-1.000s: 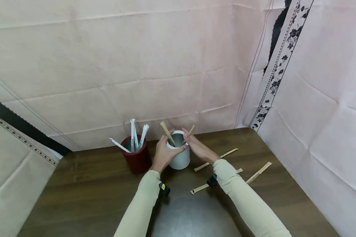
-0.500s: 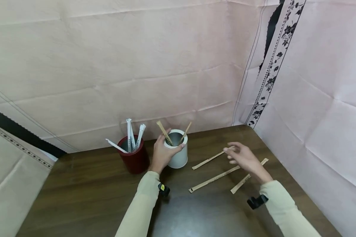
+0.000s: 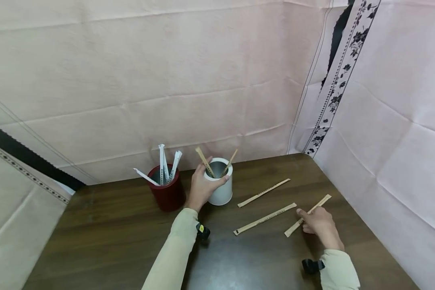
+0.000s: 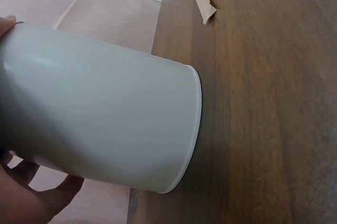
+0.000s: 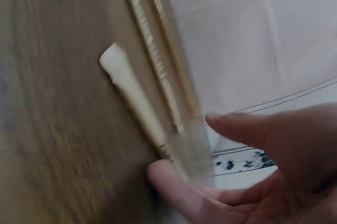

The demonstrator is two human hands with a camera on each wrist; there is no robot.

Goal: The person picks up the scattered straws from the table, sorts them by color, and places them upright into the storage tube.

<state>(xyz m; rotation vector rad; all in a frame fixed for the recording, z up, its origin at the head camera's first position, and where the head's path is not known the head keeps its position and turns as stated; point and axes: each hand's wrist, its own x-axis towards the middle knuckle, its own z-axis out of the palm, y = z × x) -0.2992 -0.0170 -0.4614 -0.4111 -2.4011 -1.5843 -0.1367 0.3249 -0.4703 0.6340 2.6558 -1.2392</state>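
Observation:
My left hand [image 3: 200, 188] grips a light grey cylindrical cup [image 3: 222, 195] with a white rim, standing upright on the table. Two tan paper-wrapped sticks lean inside it. In the left wrist view the cup's wall [image 4: 105, 103] fills the left half, with fingers around its upper part. On the right side of the table, my right hand [image 3: 322, 226] is over a tan paper-wrapped stick [image 3: 294, 228], overlapping its middle. In the right wrist view this stick [image 5: 134, 92] runs toward a fingertip, while the thumb [image 5: 237, 128] stays apart from the finger.
A dark red cup [image 3: 169, 197] holding several white paper-wrapped sticks [image 3: 162, 167] stands left of the grey cup. Two more tan sticks lie between the grey cup and my right hand: a rear one [image 3: 264, 193] and a front one [image 3: 264, 219]. A pale cloth wall [image 3: 203, 80] closes the back.
My right hand has left the grey cup's rim, where a tan stick now leans, and has moved right and down to the rightmost stick. My left hand keeps its grip on the cup.

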